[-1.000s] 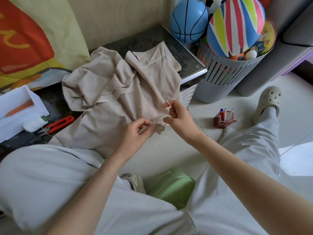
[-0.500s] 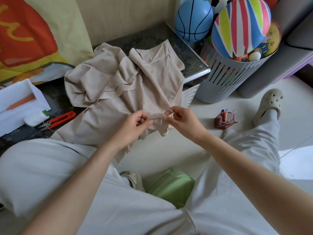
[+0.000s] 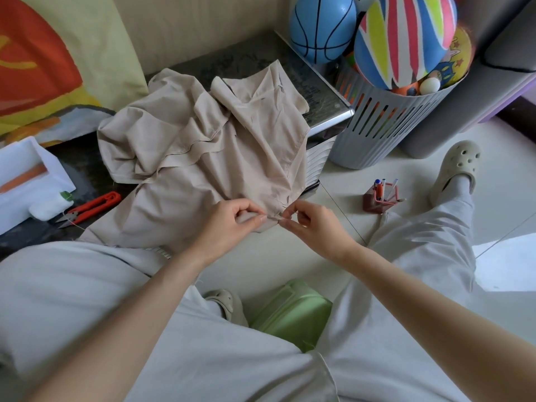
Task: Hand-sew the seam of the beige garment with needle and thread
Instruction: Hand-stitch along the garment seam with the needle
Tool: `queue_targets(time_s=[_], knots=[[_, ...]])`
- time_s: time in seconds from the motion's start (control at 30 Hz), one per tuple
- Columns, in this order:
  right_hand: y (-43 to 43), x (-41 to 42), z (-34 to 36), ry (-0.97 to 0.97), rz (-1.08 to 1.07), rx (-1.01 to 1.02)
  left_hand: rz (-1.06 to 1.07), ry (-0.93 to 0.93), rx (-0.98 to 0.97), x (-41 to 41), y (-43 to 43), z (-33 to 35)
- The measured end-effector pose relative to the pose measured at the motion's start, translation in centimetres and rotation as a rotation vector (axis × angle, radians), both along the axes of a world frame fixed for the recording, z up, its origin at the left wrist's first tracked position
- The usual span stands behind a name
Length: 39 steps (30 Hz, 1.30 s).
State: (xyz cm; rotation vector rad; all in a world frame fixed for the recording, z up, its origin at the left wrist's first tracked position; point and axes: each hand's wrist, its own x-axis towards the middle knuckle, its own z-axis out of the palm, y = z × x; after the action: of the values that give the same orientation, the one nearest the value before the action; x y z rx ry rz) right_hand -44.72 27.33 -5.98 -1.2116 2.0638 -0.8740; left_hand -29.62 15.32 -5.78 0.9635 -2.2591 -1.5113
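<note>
Beige garment (image 3: 203, 158) is seen spread across the middle of the frame, draped from a dark low table (image 3: 255, 58) down onto a person's lap, with its lower edge being worked just below centre. The seam edge is pinched between thumb and forefinger of the left hand (image 3: 232, 224). The fingertips of the right hand (image 3: 313, 224) are closed on a pale sliver at the same edge, judged to be the needle (image 3: 275, 217).

A stitch is judged to be in hand, with the point being entered into or drawn through the fold. How much of the seam has been closed cannot be told. The next move is thought to call for the needle to be pulled clear toward the right and the thread drawn taut, with the fabric pinched flat so that the edge is not puckered.

The thread itself cannot be made out, and the needle's tip is hidden by fingers and cloth. Red snips (image 3: 92, 206) are seen lying at centre left, beside a white box (image 3: 26, 175) cut off by the frame's left edge.
</note>
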Motion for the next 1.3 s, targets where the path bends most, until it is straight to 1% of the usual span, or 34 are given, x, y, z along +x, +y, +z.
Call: queue_targets(time_s=[0.23,0.37,0.53,0.87,1.07,1.17,1.3], knots=[[0.3,0.5,-0.2,0.049,0.050,0.002,-0.016,-0.012,-0.079,0.3,0.1,-0.7],[0.2,0.6,0.1,0.020,0.091,0.061,-0.025,0.009,-0.112,0.4,0.0,-0.8],[-0.5,0.3,0.4,0.032,0.039,-0.053,-0.016,0.023,-0.111,0.3,-0.1,-0.3],[-1.8,0.2,1.4,-0.003,0.063,-0.042,-0.007,0.055,-0.123,0.5,-0.5,0.0],[-2.4,0.0,1.1,0.116,0.108,-0.069,-0.024,0.098,-0.112,0.6,-0.6,0.2],[-2.6,-0.1,1.1,0.122,0.107,-0.093,-0.041,0.114,-0.111,0.5,-0.9,0.3],[-2.7,-0.2,1.2,0.108,0.121,-0.094,-0.062,0.106,-0.158,0.7,-1.1,0.3]])
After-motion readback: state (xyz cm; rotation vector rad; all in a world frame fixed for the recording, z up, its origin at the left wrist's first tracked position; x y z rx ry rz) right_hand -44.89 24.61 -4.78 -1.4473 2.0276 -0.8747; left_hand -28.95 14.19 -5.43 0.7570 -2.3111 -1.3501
